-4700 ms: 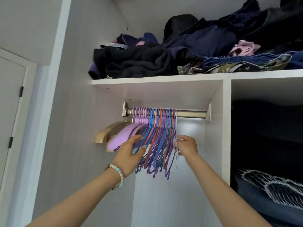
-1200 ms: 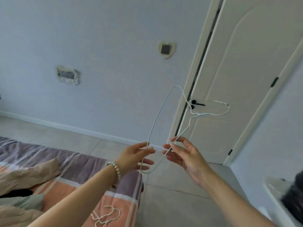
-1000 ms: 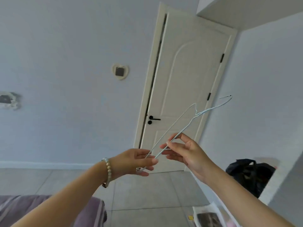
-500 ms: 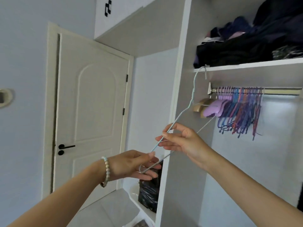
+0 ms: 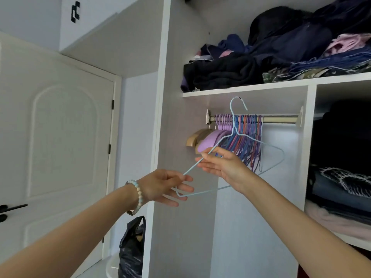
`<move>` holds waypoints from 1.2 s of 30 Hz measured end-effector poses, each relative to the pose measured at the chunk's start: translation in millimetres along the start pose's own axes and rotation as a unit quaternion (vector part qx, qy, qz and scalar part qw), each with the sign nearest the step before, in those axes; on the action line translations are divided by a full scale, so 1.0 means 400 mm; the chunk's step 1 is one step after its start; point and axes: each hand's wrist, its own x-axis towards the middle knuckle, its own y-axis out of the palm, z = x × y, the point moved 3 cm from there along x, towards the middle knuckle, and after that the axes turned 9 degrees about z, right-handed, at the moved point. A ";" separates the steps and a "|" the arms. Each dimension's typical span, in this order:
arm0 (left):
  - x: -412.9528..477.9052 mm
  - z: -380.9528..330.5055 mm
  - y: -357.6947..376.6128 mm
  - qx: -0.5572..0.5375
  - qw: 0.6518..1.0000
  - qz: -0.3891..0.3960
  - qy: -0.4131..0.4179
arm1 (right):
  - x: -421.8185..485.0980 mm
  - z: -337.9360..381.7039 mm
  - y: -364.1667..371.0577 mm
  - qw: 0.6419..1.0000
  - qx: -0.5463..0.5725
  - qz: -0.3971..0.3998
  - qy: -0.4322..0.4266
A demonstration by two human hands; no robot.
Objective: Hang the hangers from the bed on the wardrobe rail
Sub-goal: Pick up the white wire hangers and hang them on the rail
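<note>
I hold a thin pale-blue wire hanger [image 5: 273, 148] up in front of the wardrobe. My left hand [image 5: 163, 187] pinches its lower left corner. My right hand [image 5: 221, 165] pinches the sloping left arm higher up. The hanger's hook rises just above and in front of the metal rail [image 5: 279, 119], near its left end. A tight bunch of purple, blue and red hangers [image 5: 245, 135] hangs on the rail's left half, with a wooden hanger [image 5: 195, 138] leftmost. The bed is out of view.
A shelf [image 5: 251, 87] piled with dark folded clothes sits right above the rail. A vertical divider [image 5: 310, 141] bounds the rail on the right, with stacked clothes beyond it. A closed white door [image 5: 60, 141] is at left, and a black bag [image 5: 132, 247] stands on the floor.
I turned from the bed side of the room to the wardrobe. Both hands carried the wire hanger right and up, and its hook now stands by the rail.
</note>
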 end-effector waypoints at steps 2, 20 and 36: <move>0.052 -0.015 0.008 -0.001 1.000 0.002 0.006 | 0.019 -0.001 -0.052 1.000 0.002 -0.010 -0.001; 0.510 -0.093 0.140 -0.042 0.998 0.026 0.033 | 0.188 -0.010 -0.500 0.953 -0.156 -0.260 0.019; 0.553 -0.054 0.053 -0.053 0.995 -0.077 0.031 | 0.301 -0.088 -0.655 0.888 -0.243 -0.390 0.012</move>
